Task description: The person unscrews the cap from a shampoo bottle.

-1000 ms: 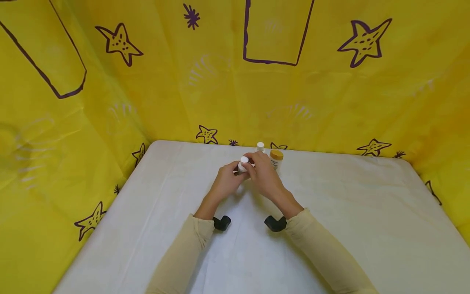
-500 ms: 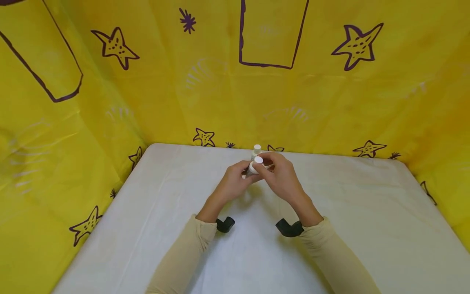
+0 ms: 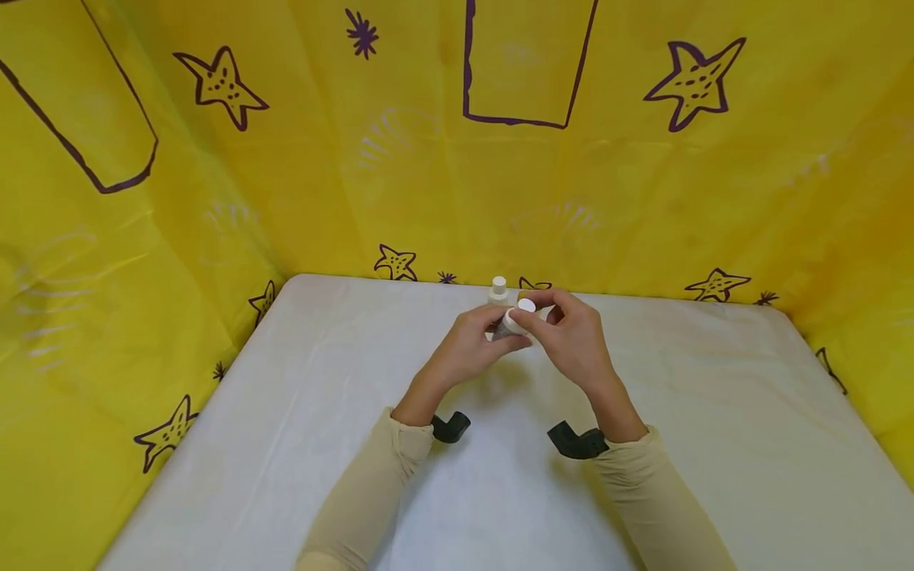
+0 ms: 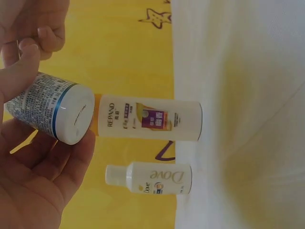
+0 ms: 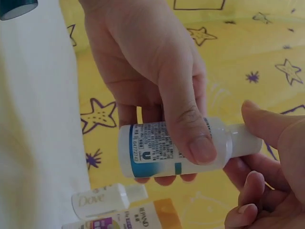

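Held above the table, a small white bottle [image 3: 508, 323] with a blue band and printed back label [image 5: 147, 148] tilts between both hands. My left hand [image 3: 467, 342] grips its body, thumb across the label in the right wrist view. At the other end, my right hand [image 3: 577, 341] pinches the white cap [image 5: 245, 140] between thumb and fingers. Behind the hands stands a white Dove bottle [image 4: 159, 177]. Beside it is a taller Repand bottle [image 4: 152, 119] with an orange-yellow cap, mostly hidden by my right hand in the head view.
A white-covered table [image 3: 400, 492] extends around the hands. Yellow cloth walls [image 3: 321, 174] with starfish drawings rise along its back and sides. Dark curved pieces [image 3: 578, 441] sit at both wrists, below the beige sleeves.
Both hands have moved right together with the small bottle between them. My right hand now covers most of the Repand bottle, which showed clearly a second ago. The Dove bottle stays standing.
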The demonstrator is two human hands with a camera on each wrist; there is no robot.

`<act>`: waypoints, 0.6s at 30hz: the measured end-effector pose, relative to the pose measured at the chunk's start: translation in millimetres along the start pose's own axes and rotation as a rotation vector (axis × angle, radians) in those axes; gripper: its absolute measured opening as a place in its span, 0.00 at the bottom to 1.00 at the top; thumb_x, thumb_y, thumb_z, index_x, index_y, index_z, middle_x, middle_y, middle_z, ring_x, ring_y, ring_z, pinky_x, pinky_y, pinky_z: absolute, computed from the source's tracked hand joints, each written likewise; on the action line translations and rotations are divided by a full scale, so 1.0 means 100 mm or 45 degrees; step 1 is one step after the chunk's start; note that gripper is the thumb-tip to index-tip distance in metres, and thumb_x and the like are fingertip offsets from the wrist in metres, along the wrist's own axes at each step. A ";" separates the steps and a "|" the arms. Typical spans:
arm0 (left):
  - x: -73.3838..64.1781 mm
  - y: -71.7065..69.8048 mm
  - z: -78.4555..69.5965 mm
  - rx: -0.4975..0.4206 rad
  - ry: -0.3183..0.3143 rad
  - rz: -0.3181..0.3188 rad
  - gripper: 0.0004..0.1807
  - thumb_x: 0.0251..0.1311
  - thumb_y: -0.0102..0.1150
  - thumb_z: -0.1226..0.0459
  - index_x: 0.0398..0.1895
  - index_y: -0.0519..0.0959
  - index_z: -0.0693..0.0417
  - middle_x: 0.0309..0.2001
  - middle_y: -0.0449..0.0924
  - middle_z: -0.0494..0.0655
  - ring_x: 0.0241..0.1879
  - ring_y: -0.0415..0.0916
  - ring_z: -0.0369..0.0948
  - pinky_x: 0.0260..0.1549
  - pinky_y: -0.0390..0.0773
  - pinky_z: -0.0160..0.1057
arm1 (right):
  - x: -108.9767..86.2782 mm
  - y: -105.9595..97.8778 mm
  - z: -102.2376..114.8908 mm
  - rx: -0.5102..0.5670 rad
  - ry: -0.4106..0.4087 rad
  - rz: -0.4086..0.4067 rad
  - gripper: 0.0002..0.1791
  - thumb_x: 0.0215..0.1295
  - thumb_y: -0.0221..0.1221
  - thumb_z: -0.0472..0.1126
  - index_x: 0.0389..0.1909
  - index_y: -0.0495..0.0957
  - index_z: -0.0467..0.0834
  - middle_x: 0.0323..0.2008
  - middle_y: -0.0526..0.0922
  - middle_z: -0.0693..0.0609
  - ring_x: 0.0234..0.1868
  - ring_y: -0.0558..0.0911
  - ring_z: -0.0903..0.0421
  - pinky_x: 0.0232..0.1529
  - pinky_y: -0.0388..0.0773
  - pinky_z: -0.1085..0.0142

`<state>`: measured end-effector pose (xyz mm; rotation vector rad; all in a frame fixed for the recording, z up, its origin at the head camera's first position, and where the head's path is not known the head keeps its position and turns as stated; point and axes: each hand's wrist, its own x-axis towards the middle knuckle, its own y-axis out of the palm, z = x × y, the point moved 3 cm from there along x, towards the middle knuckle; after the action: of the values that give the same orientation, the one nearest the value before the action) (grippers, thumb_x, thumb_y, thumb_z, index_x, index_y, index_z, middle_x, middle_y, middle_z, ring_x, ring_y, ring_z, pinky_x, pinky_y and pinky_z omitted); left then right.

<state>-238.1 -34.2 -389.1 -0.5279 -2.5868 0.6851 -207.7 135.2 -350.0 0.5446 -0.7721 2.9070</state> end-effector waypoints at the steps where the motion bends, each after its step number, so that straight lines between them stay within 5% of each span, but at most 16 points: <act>1: 0.00 0.00 0.00 -0.005 -0.004 0.002 0.22 0.60 0.71 0.50 0.58 0.82 0.36 0.53 0.84 0.37 0.48 0.80 0.37 0.49 0.82 0.40 | 0.00 -0.01 0.00 -0.007 0.005 0.000 0.17 0.62 0.71 0.51 0.47 0.86 0.46 0.36 0.85 0.51 0.27 0.70 0.55 0.23 0.65 0.69; 9: -0.02 0.04 -0.04 -0.001 0.023 -0.005 0.19 0.60 0.72 0.50 0.53 0.83 0.38 0.49 0.85 0.37 0.46 0.80 0.36 0.46 0.82 0.38 | -0.04 -0.06 -0.01 -0.035 -0.021 -0.014 0.15 0.61 0.72 0.49 0.44 0.85 0.46 0.24 0.74 0.51 0.24 0.68 0.56 0.21 0.64 0.69; 18: -0.04 0.02 -0.09 0.016 0.043 -0.005 0.19 0.60 0.72 0.52 0.54 0.83 0.41 0.47 0.85 0.38 0.45 0.79 0.35 0.45 0.81 0.35 | -0.08 -0.04 0.03 -0.071 -0.307 -0.107 0.12 0.59 0.73 0.38 0.43 0.85 0.40 0.33 0.83 0.48 0.28 0.69 0.58 0.28 0.65 0.74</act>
<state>-229.6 -30.4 -384.1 -0.5262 -2.5499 0.6847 -198.9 137.0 -348.6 0.9109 -0.8318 2.7657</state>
